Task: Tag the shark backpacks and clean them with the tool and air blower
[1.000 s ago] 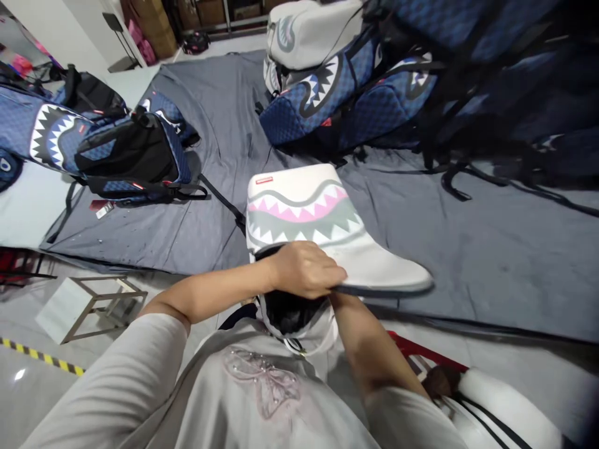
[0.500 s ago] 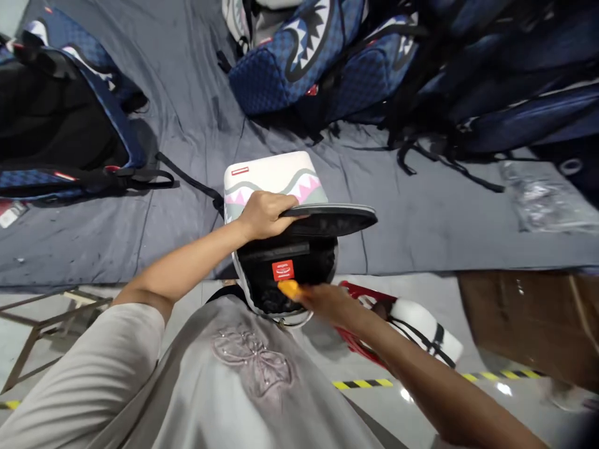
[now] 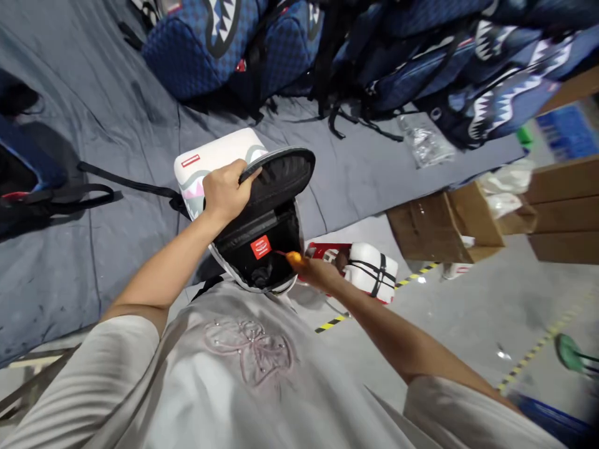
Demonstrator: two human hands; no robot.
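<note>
A white backpack point(image 3: 218, 148) with a grey and pink shark-mouth print lies at the table's front edge, against my shirt. Its flap is unzipped and lifted, showing the black lining and a red label point(image 3: 261, 247) inside. My left hand point(image 3: 228, 192) is closed on the edge of the flap point(image 3: 285, 178), holding it up. At the right side of the opening, my right hand point(image 3: 314, 272) grips a small orange-handled tool point(image 3: 294, 257). A thin tip seems to point from it toward the label; its exact kind is unclear.
Blue checked backpacks point(image 3: 187, 53) with shark-mouth prints line the back of the grey-covered table point(image 3: 135, 140). A clear plastic bag point(image 3: 425, 140) lies to the right. Below stand a red stool point(image 3: 322, 251) with a white bag point(image 3: 372, 268) and cardboard boxes point(image 3: 421, 227).
My view has swung to the right, so boxes and more floor show. The flap appears tilted higher. My right hand with the orange-handled tool has shifted toward the right rim of the opening.
</note>
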